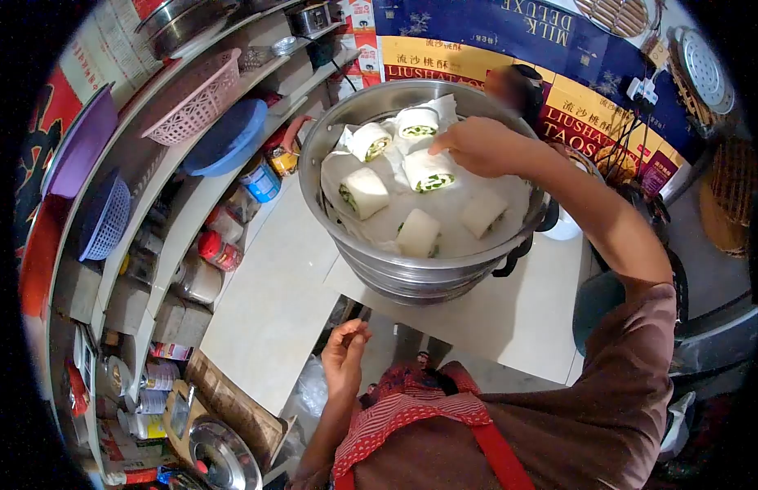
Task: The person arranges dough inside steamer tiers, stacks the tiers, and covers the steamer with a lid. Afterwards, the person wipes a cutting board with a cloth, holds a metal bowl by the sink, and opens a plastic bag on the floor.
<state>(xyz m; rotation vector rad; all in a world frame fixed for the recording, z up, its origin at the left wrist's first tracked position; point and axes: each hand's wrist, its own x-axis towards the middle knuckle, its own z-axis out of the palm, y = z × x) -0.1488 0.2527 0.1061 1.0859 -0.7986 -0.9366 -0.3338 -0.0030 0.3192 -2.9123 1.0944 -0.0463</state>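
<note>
Taking the steel pot [411,282] as a clock seen from above, holds the right hand [485,147] inside its rim from two o'clock, fingers bent and close together. Points them down at the middle white roll [429,171], green filling showing at its lower end, with a fingertip at its upper edge; cannot tell whether pinching it or only touching. Has five more white rolls [364,193] spaced around that one on a pale liner [452,219]: at twelve, ten, between eight and nine, six, and a hazier one at four.

Holds the left hand [344,355] low, outside the pot at seven, fingers curled and tips gathered by the thumb. Wears a brown top [575,392] and, toward six, a red patterned apron [411,418].

Has the pot standing on the pale counter [260,318], black handles [517,255] jutting toward four. Faces printed cartons [444,61] from twelve to two. Toward nine and ten, has shelves bearing a pink basket [195,98] and a blue basin [228,139]; toward eight, a red-lidded jar [221,250].
</note>
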